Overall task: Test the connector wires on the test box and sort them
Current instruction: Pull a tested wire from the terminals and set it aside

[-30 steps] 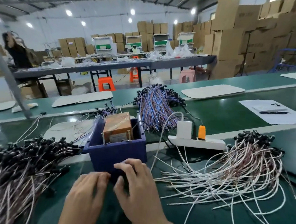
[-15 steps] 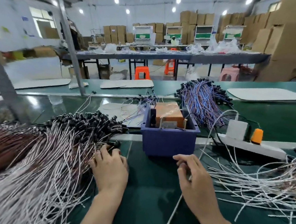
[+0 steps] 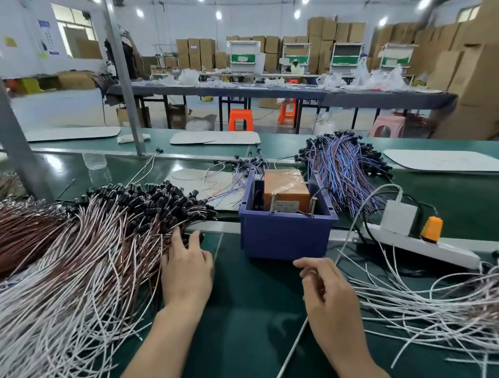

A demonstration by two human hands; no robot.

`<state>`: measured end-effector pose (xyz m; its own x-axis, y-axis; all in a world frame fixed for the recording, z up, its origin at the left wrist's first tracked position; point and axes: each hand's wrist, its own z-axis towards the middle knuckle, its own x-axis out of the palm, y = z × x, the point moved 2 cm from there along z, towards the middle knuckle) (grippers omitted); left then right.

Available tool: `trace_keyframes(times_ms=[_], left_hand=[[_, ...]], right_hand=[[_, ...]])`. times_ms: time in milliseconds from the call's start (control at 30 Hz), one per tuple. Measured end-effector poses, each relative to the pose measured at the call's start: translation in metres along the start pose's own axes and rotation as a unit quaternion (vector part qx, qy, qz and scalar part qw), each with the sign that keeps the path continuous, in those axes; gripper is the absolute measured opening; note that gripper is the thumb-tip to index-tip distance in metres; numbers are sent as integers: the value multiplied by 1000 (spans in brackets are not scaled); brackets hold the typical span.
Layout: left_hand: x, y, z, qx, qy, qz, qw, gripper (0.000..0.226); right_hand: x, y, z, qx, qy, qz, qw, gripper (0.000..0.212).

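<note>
Conveyor belt (image 3: 247,325), green and glossy, crosses a carton-stacked warehouse.

White power strip (image 3: 425,248) with orange plug (image 3: 432,226), orange stools (image 3: 241,120), stacked cardboard boxes (image 3: 491,69), pink stool (image 3: 389,127)

A dark green counter (image 3: 247,325) is seen beneath a navy blue plastic bin (image 3: 283,237), an orange-brown taped block (image 3: 285,186), white and reddish-brown black-capped wires (image 3: 84,249), and a white power strip (image 3: 422,249).

The left hand (image 3: 187,269) has moved from the blue test box (image 3: 284,238) to the left wire pile (image 3: 85,234); the right hand (image 3: 330,300) drew back.
</note>
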<state>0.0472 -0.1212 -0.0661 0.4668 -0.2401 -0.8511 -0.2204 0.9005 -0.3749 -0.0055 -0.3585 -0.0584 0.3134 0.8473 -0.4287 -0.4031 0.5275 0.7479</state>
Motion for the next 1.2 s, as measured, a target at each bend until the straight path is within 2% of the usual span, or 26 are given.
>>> trace_keyframes(times_ms=[167,300,467,600,700,833,933,1033,1100,1200], left_hand=[[-8,-7,-5,18,-43,-79,996,29],[-23,-18,-20,62,-95,-187,976,24],[-42,-51,-54,189,-132,-294,928,27],[-36,-85,-89,315,-75,-311,894,33],[-29,-102,-108,383,25,-341,858,48],[-23,-102,-111,396,130,-368,831,65],[-25,-101,-110,409,114,-357,832,61],[-24,-100,-107,368,72,-334,865,47],[-22,-98,-104,324,95,-325,883,44],[-19,-96,-105,288,127,-312,896,37]], right_hand=[[-3,0,1,30,-5,23,999,37],[-3,1,3,90,-14,119,989,37],[-5,7,9,157,-18,258,953,30],[-4,13,13,169,25,368,914,28],[-2,15,14,204,58,451,867,46],[-3,16,19,252,14,515,819,42],[-4,16,19,275,15,553,786,40],[-8,11,21,300,-26,584,754,39],[-12,5,23,301,-58,612,729,39],[-17,-1,25,306,-81,644,696,29]])
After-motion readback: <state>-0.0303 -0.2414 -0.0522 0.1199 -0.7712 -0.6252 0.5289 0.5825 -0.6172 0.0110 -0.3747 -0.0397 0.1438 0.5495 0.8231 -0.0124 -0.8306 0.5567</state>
